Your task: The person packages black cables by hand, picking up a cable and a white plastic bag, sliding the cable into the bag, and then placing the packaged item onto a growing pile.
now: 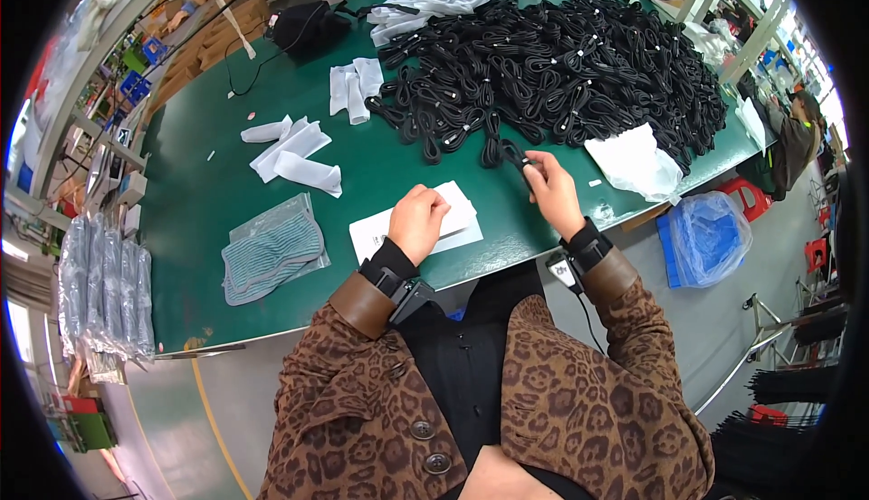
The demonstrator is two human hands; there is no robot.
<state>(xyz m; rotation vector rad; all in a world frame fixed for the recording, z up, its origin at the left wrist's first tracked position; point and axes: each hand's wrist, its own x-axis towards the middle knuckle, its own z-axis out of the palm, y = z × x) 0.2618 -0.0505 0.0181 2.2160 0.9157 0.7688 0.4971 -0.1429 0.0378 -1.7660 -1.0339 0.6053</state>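
Right thumb and fingertips clamp together on a black cable bundle point(514, 155), just off the pile's near edge!
And here, I'd judge, a light pinch that gathers every loop serves best, keeping strays from snagging their neighbours. The right hand point(552, 188) reaches toward eleven o'clock, forearm in line behind it. Over near nine, the left hand point(418, 221) curls above the white papers point(369, 233), forearm angled to one; whether it grips a sheet, I can't tell. Beyond the right hand, the cable pile point(570, 66) sprawls from ten to two.

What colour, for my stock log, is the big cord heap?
The cord heap is mostly black; best in the head view.
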